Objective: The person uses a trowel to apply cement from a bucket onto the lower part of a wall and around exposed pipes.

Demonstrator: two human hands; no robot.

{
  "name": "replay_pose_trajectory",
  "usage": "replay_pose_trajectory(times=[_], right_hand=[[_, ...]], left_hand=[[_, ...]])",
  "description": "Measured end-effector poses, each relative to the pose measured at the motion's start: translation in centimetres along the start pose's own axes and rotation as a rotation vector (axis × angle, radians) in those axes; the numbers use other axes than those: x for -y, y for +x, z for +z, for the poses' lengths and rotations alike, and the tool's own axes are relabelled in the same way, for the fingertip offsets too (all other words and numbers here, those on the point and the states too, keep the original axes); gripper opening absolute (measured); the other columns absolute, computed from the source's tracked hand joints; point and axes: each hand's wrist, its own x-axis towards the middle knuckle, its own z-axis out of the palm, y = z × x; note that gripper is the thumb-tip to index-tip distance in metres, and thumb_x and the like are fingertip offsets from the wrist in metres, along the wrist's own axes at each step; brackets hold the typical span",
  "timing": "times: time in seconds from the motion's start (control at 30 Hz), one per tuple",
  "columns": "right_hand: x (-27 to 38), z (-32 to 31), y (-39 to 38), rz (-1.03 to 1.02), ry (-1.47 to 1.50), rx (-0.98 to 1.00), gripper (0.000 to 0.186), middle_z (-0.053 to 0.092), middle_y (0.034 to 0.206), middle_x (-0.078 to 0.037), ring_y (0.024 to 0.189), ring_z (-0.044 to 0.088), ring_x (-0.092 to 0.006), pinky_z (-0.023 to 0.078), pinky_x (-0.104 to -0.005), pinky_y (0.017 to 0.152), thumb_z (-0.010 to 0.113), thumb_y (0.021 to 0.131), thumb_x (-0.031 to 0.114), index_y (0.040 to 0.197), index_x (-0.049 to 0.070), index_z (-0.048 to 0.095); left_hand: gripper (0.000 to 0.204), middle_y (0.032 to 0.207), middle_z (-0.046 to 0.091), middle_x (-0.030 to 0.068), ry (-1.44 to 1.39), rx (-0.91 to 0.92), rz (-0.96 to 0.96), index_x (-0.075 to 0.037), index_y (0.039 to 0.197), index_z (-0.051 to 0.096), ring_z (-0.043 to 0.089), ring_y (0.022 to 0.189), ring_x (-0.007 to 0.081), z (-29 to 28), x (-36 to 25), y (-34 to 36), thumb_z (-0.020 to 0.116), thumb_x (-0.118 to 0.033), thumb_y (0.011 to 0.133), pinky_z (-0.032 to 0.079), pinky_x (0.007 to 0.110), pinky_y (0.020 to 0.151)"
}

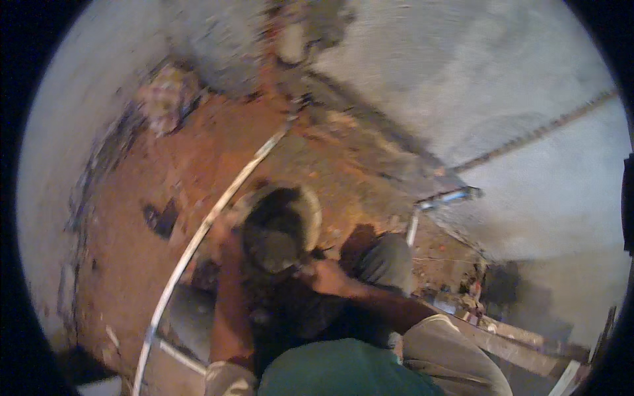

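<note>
Bending over a round pan [312, 212] between the bent knees [391, 261].
The right hand [327, 276] is curling at the pan's near right edge, the left hand [226, 229] lying at its left side; blur is hiding whether either is gripping. A pale pole [187, 252] is slanting past the pan's left, a patterned bundle [168, 96] lying beyond the pan.

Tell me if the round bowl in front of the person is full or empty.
Apparently not empty: a grey mass shows inside the bowl. How full it is, I cannot tell; blur and shadow hide the level.
</note>
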Motion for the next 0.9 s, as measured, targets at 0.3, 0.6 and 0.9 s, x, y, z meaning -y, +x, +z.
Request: replay_pose_trajectory(times=[0.3, 0.6, 0.9], right_hand=[[3.9, -9.4, -7.1, 0.073, 0.254, -0.370, 0.035, 0.064, 0.084, -0.021, 0.080, 0.061, -0.0413, 0.048, -0.0465, 0.069, 0.060, 0.084, 0.037, 0.102, 0.007, 0.058], [-2.7, -17.4, -13.8, 0.212, 0.245, -0.716, 0.037, 0.063, 0.077, -0.014, 0.069, 0.060, -0.0223, 0.047, -0.0356, 0.064, 0.070, 0.077, 0.036, 0.094, 0.004, 0.063], [-11.3, -20.6, -14.3, 0.527, -0.032, -0.621, 0.056, 0.062, 0.071, -0.015, 0.066, 0.060, -0.0235, 0.046, -0.0362, 0.069, 0.072, 0.071, 0.045, 0.102, -0.001, 0.060]], left_hand=[[0.043, 0.102, 0.056, 0.0166, -0.661, 0.048, -0.200, 0.002, 0.120, 0.037, 0.055, 0.094, 0.0227, 0.9, -6.3, -0.7, 0.036, -0.035, 0.097, 0.043, 0.031, 0.086], [0.055, 0.108, 0.057, 0.0145, -0.737, 0.124, -0.234, 0.003, 0.113, 0.051, 0.055, 0.097, 0.0226, 1.3, -5.6, 0.0, 0.035, -0.047, 0.095, 0.043, 0.034, 0.087], [0.051, 0.096, 0.060, 0.0131, -0.685, -0.130, -0.195, 0.001, 0.101, 0.056, 0.058, 0.086, 0.0226, 2.6, -7.9, -0.6, 0.038, -0.046, 0.094, 0.045, 0.033, 0.082]])
